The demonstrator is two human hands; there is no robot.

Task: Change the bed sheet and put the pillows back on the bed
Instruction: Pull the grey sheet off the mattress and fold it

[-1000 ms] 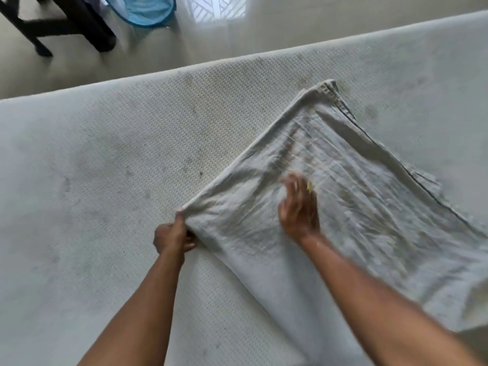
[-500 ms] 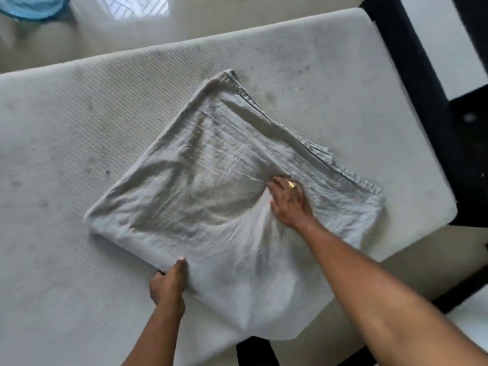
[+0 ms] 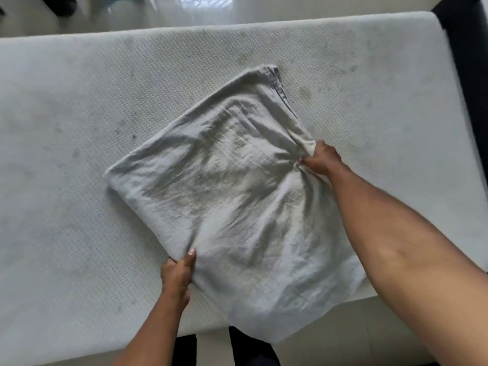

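The folded grey bed sheet (image 3: 232,196) lies on the bare, stained mattress (image 3: 79,101), turned at an angle. Its far corner points toward the middle of the bed and its near corner hangs over the mattress's near edge.

The left hand (image 3: 177,276) grips the sheet's near-left edge, with the thumb on top of the cloth and the fingers tucked below. The right hand (image 3: 320,158) pinches a gathered bunch of fabric at the right edge, and creases radiate from that pinch. Both hands hold the sheet, and neither is spread wide.

Several things could go wrong from here:
- The sheet is in layers, so either hand may be holding more than 1 layer. In that case a pull would drag the whole bundle instead of opening it.
- Any tug toward the person would probably slide the overhanging corner further off the mattress and onto the floor (image 3: 412,320).
- An uneven pull from the 2 hands would likely twist the cloth, leaving it skewed on the bed.

Counted in view: 1 sheet, 1 mattress, 2 hands, 1 dark bed frame (image 3: 470,75) at the right end, and 0 pillows.
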